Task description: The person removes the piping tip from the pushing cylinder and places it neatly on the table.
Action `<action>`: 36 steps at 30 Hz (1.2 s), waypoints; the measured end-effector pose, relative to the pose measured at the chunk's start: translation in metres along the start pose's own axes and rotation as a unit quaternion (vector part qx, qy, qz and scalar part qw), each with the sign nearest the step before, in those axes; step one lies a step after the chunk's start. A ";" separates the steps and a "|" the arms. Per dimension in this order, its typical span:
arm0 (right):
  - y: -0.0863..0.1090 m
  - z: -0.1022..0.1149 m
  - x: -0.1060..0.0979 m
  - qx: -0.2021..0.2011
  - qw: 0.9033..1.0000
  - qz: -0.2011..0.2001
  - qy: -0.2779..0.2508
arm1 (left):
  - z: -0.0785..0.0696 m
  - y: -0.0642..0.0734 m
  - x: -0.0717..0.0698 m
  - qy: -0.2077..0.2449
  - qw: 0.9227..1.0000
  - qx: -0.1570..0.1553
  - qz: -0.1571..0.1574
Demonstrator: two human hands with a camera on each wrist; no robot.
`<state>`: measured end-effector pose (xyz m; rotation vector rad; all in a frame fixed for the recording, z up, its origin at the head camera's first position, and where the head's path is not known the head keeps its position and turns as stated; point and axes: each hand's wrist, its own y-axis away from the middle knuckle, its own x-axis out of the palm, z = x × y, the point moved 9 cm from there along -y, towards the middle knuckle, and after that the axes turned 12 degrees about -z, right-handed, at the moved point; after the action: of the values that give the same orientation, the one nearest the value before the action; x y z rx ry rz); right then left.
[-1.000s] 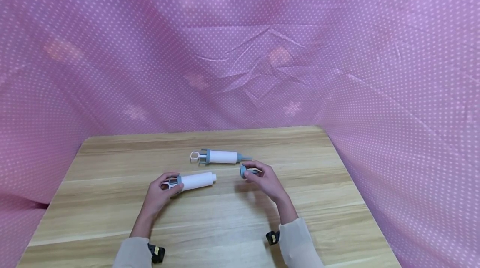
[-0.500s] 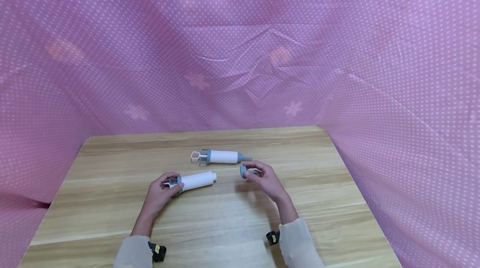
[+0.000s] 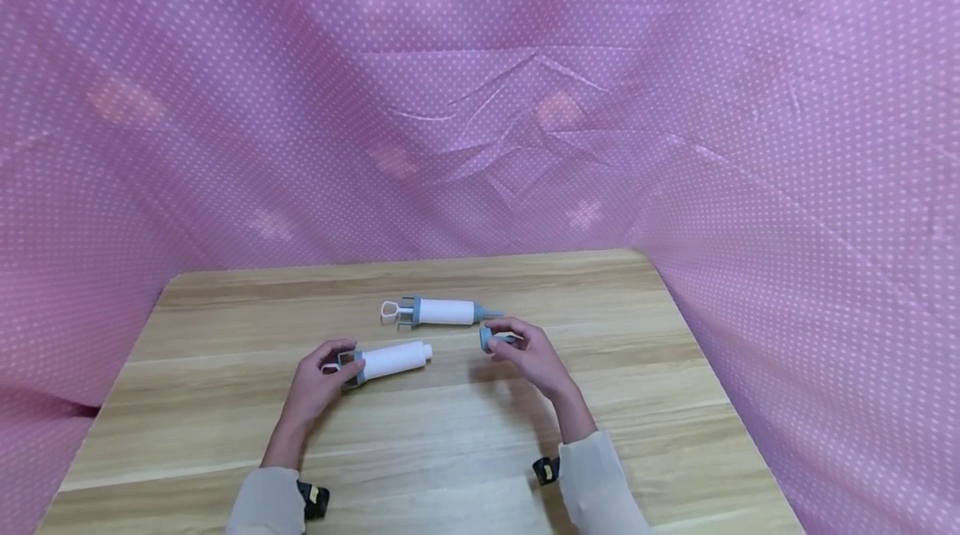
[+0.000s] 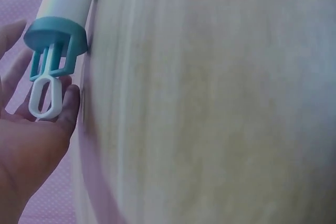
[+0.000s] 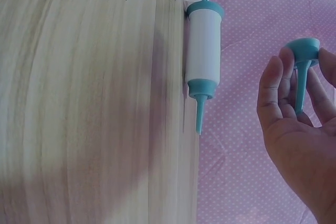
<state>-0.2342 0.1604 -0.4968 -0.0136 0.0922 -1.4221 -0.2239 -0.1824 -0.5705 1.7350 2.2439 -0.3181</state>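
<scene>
My left hand (image 3: 317,378) holds the rear of a large white syringe (image 3: 393,361) at its teal collar. Its nozzle end is bare and faces right. In the left wrist view the plunger ring (image 4: 46,98) sits before my palm, with fingers and thumb loosely around the collar (image 4: 55,34). My right hand (image 3: 532,358) pinches a loose teal nozzle (image 5: 303,51) off the table. Its wide open end faces the syringe, and its thin spout lies within my fingers. A second syringe (image 3: 446,312), with a teal nozzle fitted, lies behind both hands.
The wooden table (image 3: 427,452) reaches its far edge a little beyond the second syringe. Pink dotted cloth (image 3: 480,143) hangs at the back and both sides. Black wrist cameras stick out at the left sleeve (image 3: 264,502) and right sleeve (image 3: 600,481).
The left fingers and thumb have shifted slightly at the collar. The held syringe, the nozzle in my right hand and the second syringe stay almost where they were.
</scene>
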 end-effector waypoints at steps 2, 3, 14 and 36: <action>0.000 0.001 0.001 -0.001 1.000 0.002 0.001 | -0.002 -0.001 -0.001 -0.001 1.000 0.001 -0.001; -0.001 0.001 0.001 0.001 1.000 0.002 0.001 | -0.004 0.000 -0.001 -0.002 1.000 0.004 -0.001; -0.003 0.003 0.005 0.004 1.000 -0.002 0.006 | -0.037 0.001 -0.007 -0.059 0.996 0.055 -0.041; -0.001 0.015 0.021 -0.004 0.999 -0.002 -0.032 | -0.122 0.036 0.028 0.100 0.969 0.206 -0.088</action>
<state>-0.2313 0.1385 -0.4827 -0.0663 0.0444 -1.4242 -0.2068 -0.1063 -0.4668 1.8301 2.6326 -0.7237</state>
